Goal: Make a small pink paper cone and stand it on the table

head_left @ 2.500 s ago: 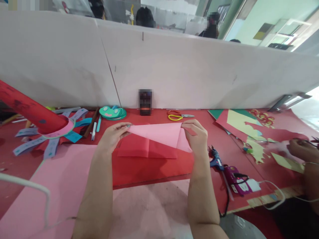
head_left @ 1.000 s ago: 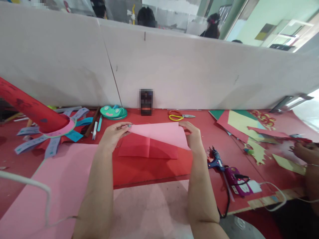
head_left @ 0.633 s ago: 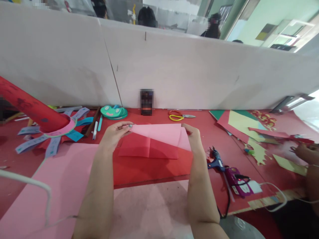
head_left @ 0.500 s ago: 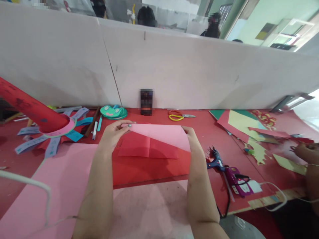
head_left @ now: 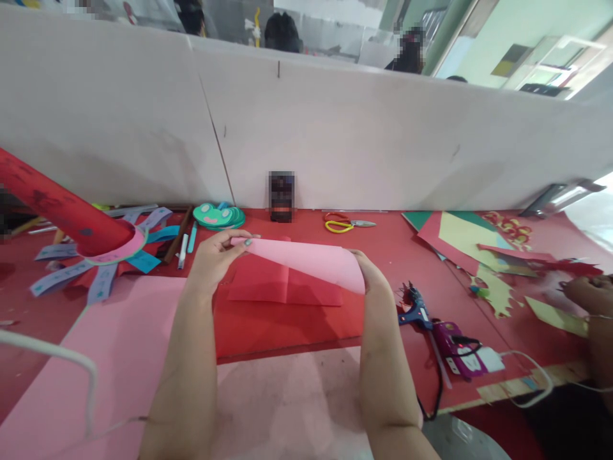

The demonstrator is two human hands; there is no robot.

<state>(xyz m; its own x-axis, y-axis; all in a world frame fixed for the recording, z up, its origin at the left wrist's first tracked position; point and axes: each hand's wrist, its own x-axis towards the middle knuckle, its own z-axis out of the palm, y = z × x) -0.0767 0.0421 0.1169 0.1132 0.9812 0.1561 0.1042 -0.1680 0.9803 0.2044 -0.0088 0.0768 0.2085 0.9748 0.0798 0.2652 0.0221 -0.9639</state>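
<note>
the pink paper (head_left: 306, 260) was held above the folded red paper (head_left: 311, 287), in the middle of the tabletop (head_left: 393, 246) toward its far edge. compared with the earlier frame, the paper had changed shape: the flat flap with a sharp corner at its right end had become a smooth, curved roll, narrow at the left and wide at the right. a strip of red had also come into view beyond its far edge.

the left hand (head_left: 214, 259) remained at the narrow end, thumb and fingers pinched together on the paper. the right hand (head_left: 376, 275) had moved slightly nearer the wearer and was curled against the wide end; its fingertips were hidden by the paper, so their exact grip could not be told.

the scissors (head_left: 341, 223) kept their position near the far edge, to the right of the dark upright object (head_left: 281, 197). the glue gun (head_left: 416, 312) lay to the right of the right forearm, next to the purple box (head_left: 453, 351), near the close edge. the green cutouts (head_left: 218, 216) lay near the far edge at the left, and the large pink sheet (head_left: 119, 338) extended left of the left forearm. a co-worker's hand (head_left: 587, 294) was at the right end.
</note>
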